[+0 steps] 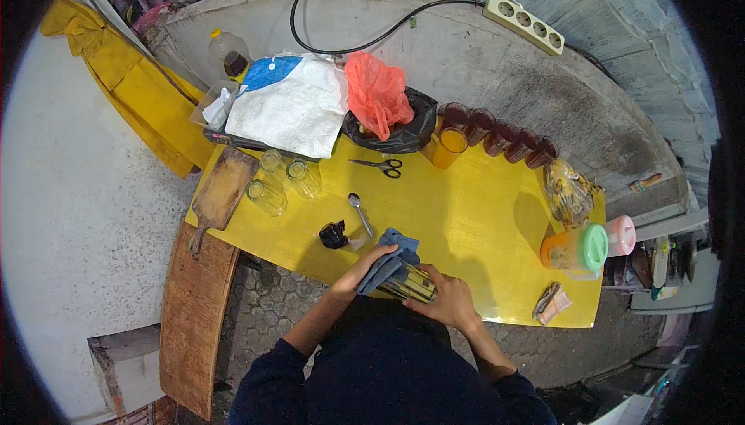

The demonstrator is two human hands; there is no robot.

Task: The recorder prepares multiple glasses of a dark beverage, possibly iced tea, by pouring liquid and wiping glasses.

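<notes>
My left hand (365, 266) grips a blue-grey cloth (391, 262) that covers one end of a clear drinking glass (411, 283). Around the other end of the glass are the fingers of my right hand (445, 295). The glass lies tilted on its side in the air by the near edge of the yellow table (430, 209). Just beyond my left hand are a small black plastic bundle (333, 234) and a metal spoon (361, 214). Several clear glasses (266, 197) stand upside down at the left, beside a wooden cutting board (224, 189). Black-handled scissors (381, 166) lie farther back.
Along the back are a white sack (291, 105), a red plastic bag (378, 96), a glass of orange drink (449, 147) and several dark-filled glasses (502, 137). A green-lidded pitcher (573, 248) and a folded cloth (551, 303) are at right. A wooden bench (195, 320) stands lower left.
</notes>
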